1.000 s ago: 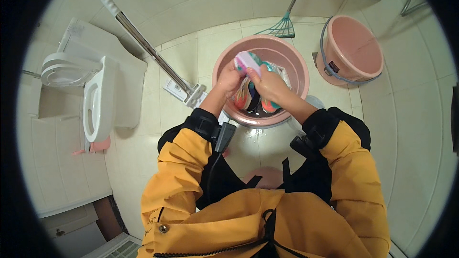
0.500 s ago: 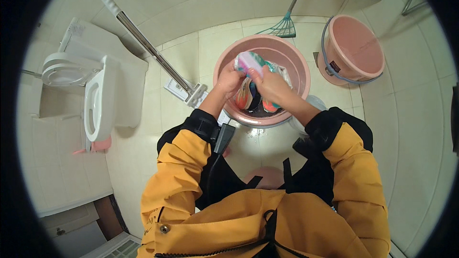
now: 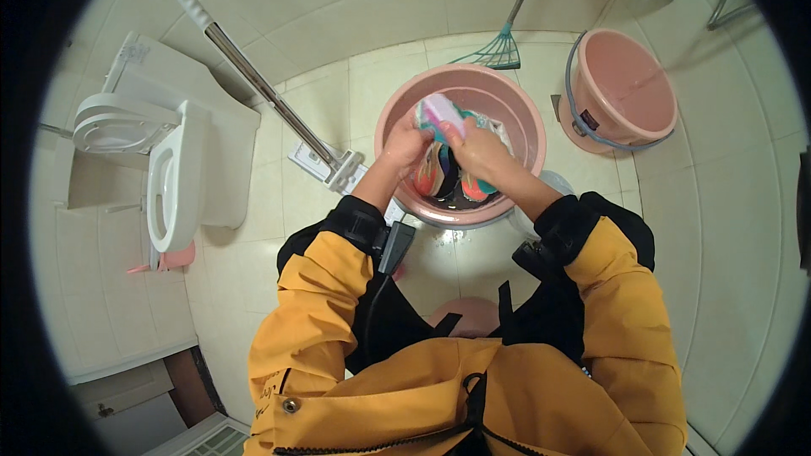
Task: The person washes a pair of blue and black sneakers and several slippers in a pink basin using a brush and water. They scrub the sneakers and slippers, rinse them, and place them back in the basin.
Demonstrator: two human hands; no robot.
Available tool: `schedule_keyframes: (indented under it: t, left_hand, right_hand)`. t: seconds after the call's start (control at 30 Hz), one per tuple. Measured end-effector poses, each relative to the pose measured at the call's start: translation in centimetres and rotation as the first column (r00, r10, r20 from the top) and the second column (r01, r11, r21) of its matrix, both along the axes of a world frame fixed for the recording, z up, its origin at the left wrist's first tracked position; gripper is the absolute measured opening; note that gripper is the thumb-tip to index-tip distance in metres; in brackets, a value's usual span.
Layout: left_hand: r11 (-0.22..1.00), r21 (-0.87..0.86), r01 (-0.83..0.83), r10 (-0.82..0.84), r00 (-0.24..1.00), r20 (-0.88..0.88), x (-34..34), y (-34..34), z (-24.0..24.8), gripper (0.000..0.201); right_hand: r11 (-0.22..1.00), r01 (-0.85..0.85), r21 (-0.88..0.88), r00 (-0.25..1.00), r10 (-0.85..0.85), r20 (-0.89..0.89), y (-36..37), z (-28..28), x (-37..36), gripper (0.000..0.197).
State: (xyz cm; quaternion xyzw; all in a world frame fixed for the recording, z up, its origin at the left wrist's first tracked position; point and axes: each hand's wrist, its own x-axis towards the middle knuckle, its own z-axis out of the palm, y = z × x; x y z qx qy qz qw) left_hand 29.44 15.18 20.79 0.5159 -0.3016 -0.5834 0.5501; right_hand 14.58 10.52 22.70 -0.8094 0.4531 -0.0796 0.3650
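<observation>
Both my hands are closed together over a pink basin [image 3: 391, 107] on the floor. Between them is a lilac-and-white block [image 3: 445, 111] with teal at its edges; whether it is a brush, a sponge or part of a shoe I cannot tell. My left hand [image 3: 404, 150] grips its near left side. My right hand [image 3: 480, 152] closes on its right end, thumb on top. Below the hands, in the dark water, lie multicoloured shoes, one orange-and-black shoe [image 3: 429, 173] and one orange-and-teal shoe [image 3: 475, 189], partly covered by my fingers and wrist.
A pink bucket [image 3: 629, 89] with a grey handle stands at the right. A teal rake-like broom [image 3: 500, 51] leans behind the basin. At the left are a flat mop [image 3: 338, 167] with a metal pole and a white toilet [image 3: 173, 186]. A translucent container [image 3: 553, 181] sits beside my right forearm.
My hands and the lilac-and-white block have shifted very slightly, and the block has tilted a little. The shoes remain in the basin.
</observation>
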Motion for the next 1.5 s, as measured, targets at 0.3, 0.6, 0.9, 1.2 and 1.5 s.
schedule_keyframes:
  t: [0.3, 0.6, 0.9, 1.2, 1.5]
  left_hand:
    - [0.998, -0.067, 0.009, -0.015, 0.996, -0.088, 0.0, 0.1, 0.6, 0.047]
    - [0.999, -0.040, -0.017, 0.014, 0.997, -0.079, -0.5, 0.3, 0.3, 0.048]
    - [0.997, -0.036, 0.064, -0.066, 0.996, -0.058, -0.3, -0.2, 0.7, 0.047]
    - [0.996, -0.022, 0.089, -0.090, 0.992, -0.089, 0.0, 0.3, 1.7, 0.043]
    - [0.987, -0.131, 0.093, -0.132, 0.935, -0.330, 2.2, 0.0, 3.5, 0.032]
  right_hand:
    - [0.988, -0.153, 0.013, 0.988, 0.153, 0.018, -0.3, -0.3, -0.1, 0.066]
    - [0.999, -0.043, -0.021, 0.999, 0.043, 0.011, -0.1, 0.2, 0.4, 0.065]
    - [0.986, 0.139, -0.092, 0.990, -0.138, 0.017, -1.0, 0.2, 0.3, 0.065]
    - [0.986, 0.152, -0.072, 0.988, -0.153, -0.007, -3.2, -1.3, -0.9, 0.071]
    - [0.919, 0.102, 0.381, 0.896, -0.251, 0.365, -6.2, 0.2, -3.3, 0.037]
